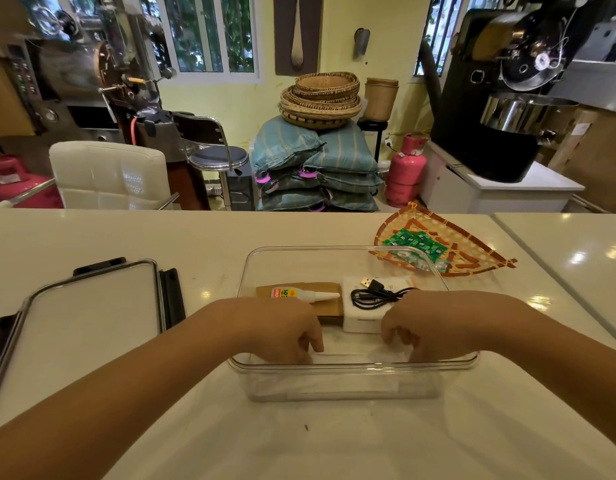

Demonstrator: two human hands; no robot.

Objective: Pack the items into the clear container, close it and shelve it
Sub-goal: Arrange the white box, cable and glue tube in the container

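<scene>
The clear container point(334, 250) stands open on the white counter in front of me. At its far side lies a brown cardboard box point(329, 311) with a small glue bottle point(301, 294) on top. Beside it sits a white box point(362, 323) with a coiled black USB cable point(376, 296) on it. My left hand point(286, 329) and my right hand point(428, 327) are both inside the container near its front wall, fingers curled downward. A pale flat thing point(355, 353) lies on the floor between them; whether the fingers grip it is unclear. The lid point(92, 313), with black latches, rests to the left.
A woven fan-shaped tray point(479, 252) holding green circuit boards point(417, 242) sits just behind the container's right corner. A seam point(542, 268) splits the counter at the right. Beyond the counter are a white chair point(109, 174), stacked sacks, pink gas cylinders and roasting machines.
</scene>
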